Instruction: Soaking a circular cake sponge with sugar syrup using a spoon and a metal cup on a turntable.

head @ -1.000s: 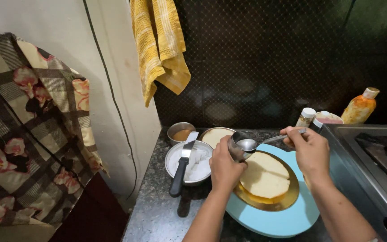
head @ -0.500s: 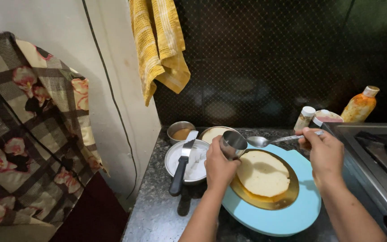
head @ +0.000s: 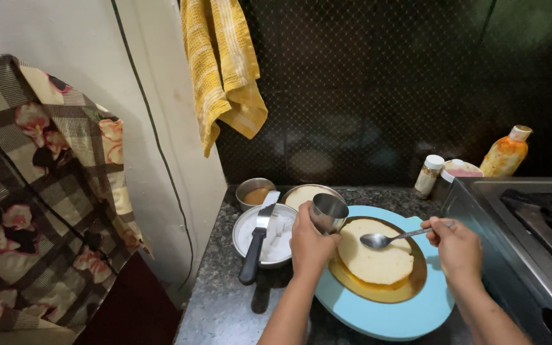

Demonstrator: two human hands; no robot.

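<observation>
On the dark speckled counter [head: 225, 300], against the black mesh-patterned back wall:

Packages: orange squeeze bottle [head: 505, 152] with pale cap, far right corner; small white-capped jar [head: 428, 175] beside it; a pink-and-white lidded tub [head: 460, 170] between them. Labels too small to make out.

Left hand [head: 309, 243]: forearm rising from below, fingers wrapped shut around a small steel cup [head: 327, 214], held tilted just above the cake's left edge.

Right hand [head: 456, 246]: fingers pinched closed on the handle of a steel spoon [head: 394, 238], bowl pointing left, level over the cake.

Cake layer [head: 375, 260]: round, flat, pale cream sponge, lying on a gold board [head: 410, 284], itself on a light blue turntable [head: 391, 316].

Adjacent: steel plate [head: 250, 227] of white cream with a black-handled knife [head: 255, 246] across it; small steel bowl [head: 254, 190] of brown liquid; second sponge [head: 306, 193] behind; stove [head: 531, 223] right; yellow towel [head: 223, 67] hanging above.
</observation>
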